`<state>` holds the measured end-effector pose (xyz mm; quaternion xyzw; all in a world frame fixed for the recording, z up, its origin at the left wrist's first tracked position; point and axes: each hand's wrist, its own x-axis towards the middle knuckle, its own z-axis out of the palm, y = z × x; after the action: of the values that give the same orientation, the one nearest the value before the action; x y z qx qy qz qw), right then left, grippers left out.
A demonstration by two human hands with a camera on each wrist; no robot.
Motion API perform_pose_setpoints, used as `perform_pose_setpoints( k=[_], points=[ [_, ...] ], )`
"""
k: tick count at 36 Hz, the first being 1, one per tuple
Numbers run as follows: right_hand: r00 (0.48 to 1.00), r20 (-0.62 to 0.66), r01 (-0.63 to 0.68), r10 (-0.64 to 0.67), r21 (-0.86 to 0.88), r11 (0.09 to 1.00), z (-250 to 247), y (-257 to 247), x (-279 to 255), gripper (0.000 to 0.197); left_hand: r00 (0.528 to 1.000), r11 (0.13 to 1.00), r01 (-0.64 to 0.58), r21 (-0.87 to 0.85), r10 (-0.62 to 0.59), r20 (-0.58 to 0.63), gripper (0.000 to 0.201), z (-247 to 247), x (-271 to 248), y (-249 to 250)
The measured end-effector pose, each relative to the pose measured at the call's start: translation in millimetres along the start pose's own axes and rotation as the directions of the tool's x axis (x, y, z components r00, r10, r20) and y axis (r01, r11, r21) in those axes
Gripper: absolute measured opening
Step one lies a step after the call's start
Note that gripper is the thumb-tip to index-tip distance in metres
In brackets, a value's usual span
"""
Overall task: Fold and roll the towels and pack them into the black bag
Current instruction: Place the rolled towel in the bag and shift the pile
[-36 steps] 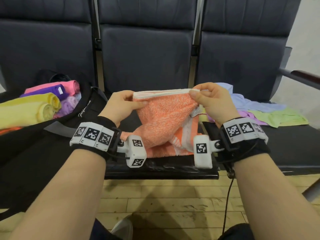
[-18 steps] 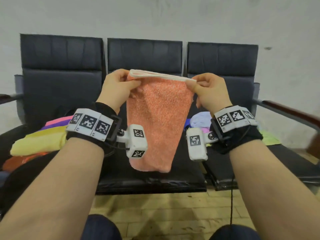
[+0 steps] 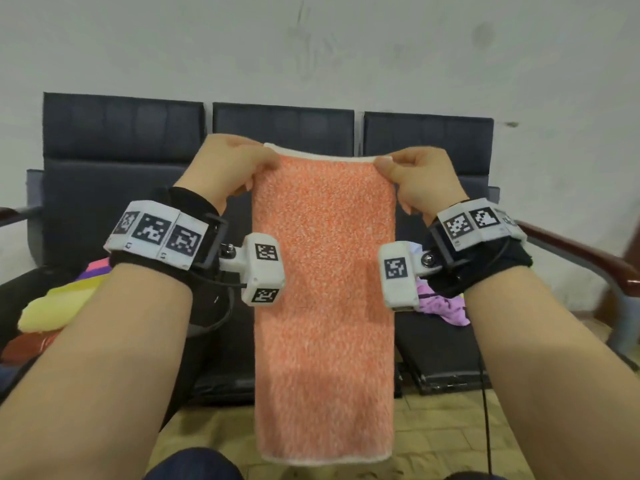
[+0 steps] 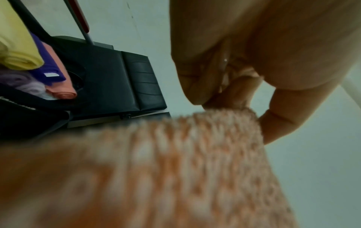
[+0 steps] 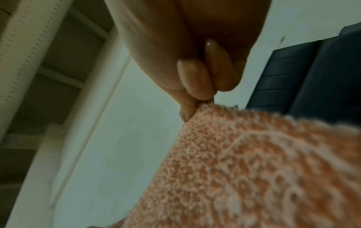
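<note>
Orange towel (image 3: 323, 306) hangs full length in front of the black seats (image 3: 284, 129), left hand (image 3: 227, 168) and right hand (image 3: 420, 181) each pinching a top corner, apart, probably to straighten it for folding.

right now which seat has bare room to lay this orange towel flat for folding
The middle seat, behind the hanging orange towel, shows bare cushion. The left seat is crowded: the black bag with rolled towels fills it. The right seat is bare at its front, with loose towels farther back. Both hands, left hand and right hand, pinch the towel's top corners.
</note>
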<state>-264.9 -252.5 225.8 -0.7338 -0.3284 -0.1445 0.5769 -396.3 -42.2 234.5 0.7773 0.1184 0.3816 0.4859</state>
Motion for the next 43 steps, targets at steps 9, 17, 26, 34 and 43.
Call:
perform_pose_setpoints(
  k=[9,17,26,34,43],
  points=[
    [0.981,0.102,-0.181,0.163,0.210,0.961,46.0,34.5,53.0,0.024,1.000,1.000,0.015,-0.020,-0.015,0.015,0.005,18.0,48.3,-31.0],
    [0.999,-0.039,0.013,-0.005,0.202,0.979,79.6,76.4,79.5,0.009,0.990,0.988,-0.121,-0.097,0.113,-0.089,0.016,30.2,70.2,-76.6],
    [0.826,0.349,-0.484,0.443,0.035,0.875,125.6,211.2,-23.1,0.021,0.912,0.876,0.312,0.369,-0.385,0.142,0.013,73.8,-0.6,-234.4],
    [0.615,0.480,-0.613,0.626,-0.209,0.762,119.2,249.6,-81.4,0.012,0.759,0.760,0.365,0.537,-0.577,0.301,0.019,81.2,-46.6,-280.4],
    [0.660,0.547,-0.378,0.515,-0.351,0.857,101.4,236.4,-91.0,0.011,0.686,0.699,0.263,0.665,-0.620,0.380,0.021,73.8,-57.2,-277.4]
  ],
)
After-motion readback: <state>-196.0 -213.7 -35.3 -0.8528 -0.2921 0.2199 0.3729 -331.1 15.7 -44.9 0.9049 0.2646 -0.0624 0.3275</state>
